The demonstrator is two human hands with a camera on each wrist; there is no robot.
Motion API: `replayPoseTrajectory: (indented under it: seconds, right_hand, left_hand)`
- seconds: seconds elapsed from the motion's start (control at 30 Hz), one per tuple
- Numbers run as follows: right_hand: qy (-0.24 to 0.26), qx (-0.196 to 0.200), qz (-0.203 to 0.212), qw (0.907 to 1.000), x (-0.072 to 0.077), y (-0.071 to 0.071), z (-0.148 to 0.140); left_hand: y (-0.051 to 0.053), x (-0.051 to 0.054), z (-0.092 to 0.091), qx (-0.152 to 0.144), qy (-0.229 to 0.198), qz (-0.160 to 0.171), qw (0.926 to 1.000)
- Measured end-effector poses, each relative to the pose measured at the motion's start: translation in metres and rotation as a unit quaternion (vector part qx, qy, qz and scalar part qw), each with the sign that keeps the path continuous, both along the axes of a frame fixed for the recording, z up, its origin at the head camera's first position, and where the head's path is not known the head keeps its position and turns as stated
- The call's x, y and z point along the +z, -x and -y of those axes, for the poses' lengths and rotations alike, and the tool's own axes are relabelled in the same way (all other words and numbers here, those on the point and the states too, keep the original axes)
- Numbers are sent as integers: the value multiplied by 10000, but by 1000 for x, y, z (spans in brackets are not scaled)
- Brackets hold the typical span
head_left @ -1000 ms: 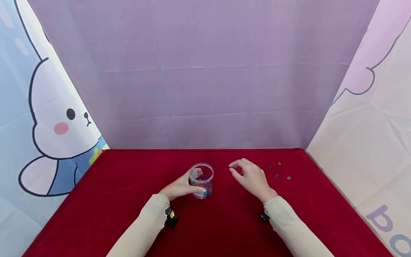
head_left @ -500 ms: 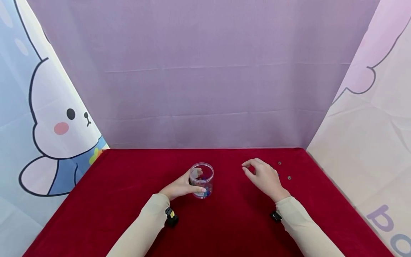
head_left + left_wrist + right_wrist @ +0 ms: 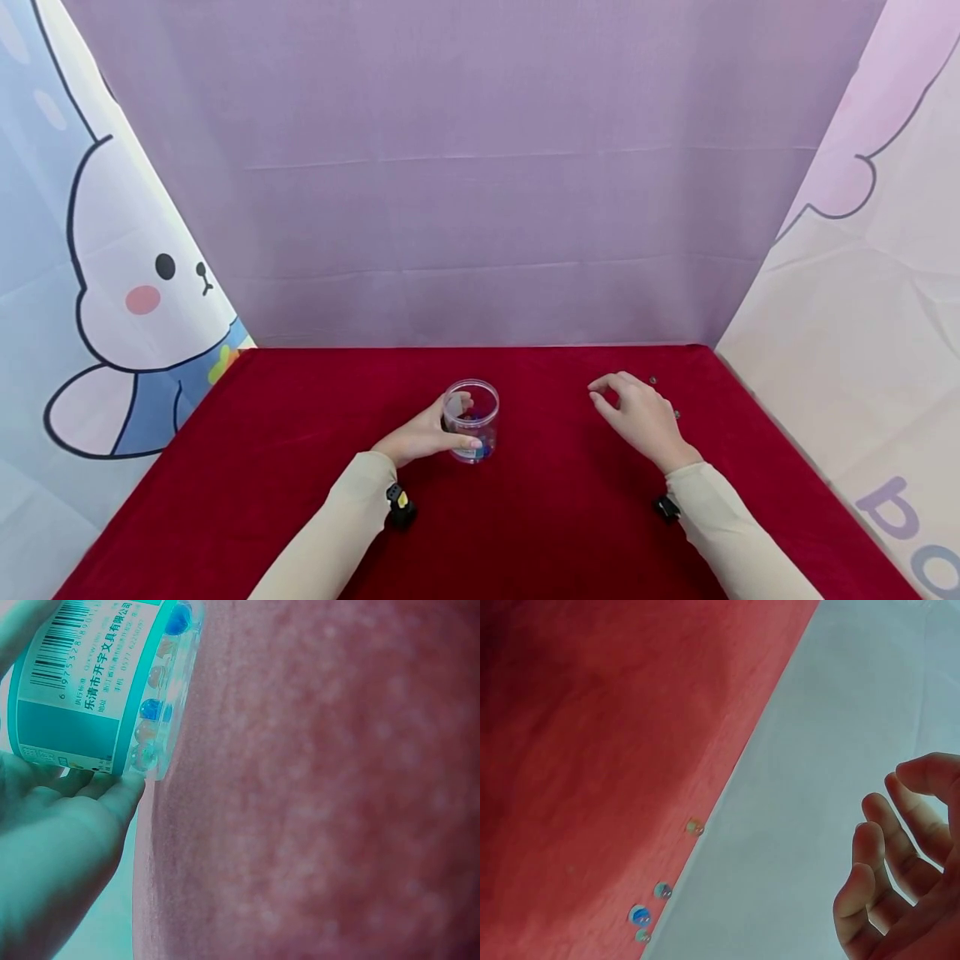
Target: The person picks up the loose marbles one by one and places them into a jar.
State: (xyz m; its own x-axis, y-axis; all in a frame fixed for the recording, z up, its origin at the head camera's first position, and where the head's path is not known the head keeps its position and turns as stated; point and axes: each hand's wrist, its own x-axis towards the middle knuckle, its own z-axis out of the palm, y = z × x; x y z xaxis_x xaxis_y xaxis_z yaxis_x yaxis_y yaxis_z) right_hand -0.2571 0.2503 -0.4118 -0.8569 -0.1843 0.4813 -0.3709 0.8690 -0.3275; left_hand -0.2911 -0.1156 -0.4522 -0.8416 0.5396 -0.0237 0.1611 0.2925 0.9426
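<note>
R hand [image 3: 637, 421] has shifted right, closer to loose marbles [image 3: 640, 915] on red cloth [image 3: 540, 517]; fingers [image 3: 869, 844] loosely curled, nothing visible btwn. L hand [image 3: 422, 433] grips clear jar [image 3: 490, 427], upright mid-cloth, w/ glassy balls [image 3: 150, 709] inside.

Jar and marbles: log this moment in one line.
left hand: grips jar | right hand: loosely curled, holds nothing visible | marbles: some inside jar, others loose on cloth

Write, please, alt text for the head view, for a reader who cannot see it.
A person's left-hand grip holds a clear, open jar with small coloured marbles inside, at a red-covered table. The right-hand grip, relaxed and apparently empty, hovers to the jar's right, with two tiny loose marbles showing beyond it. A purple backdrop hangs behind.
</note>
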Motion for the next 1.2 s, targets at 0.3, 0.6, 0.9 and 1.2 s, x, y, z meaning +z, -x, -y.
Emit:
replayPoseTrajectory:
  seconds: [0.3, 0.6, 0.9, 1.2]
  right_hand:
    - [52, -196, 81, 9998, 0, -2, -21]
    - [80, -435, 114, 9990, -1, -5, -48]
    - [91, -684, 356, 9970, -1, -5, -74]
    - [72, -955, 575, 9937, -1, -5, -92]
  left_hand:
    - [1, -1, 0, -14, 41, -18, 10000]
    - [1, -1, 1, -10, 39, 7, 10000]
    - [1, -1, 0, 19, 16, -9, 10000]
    - [1, 1, 1, -4, -27, 1, 10000]
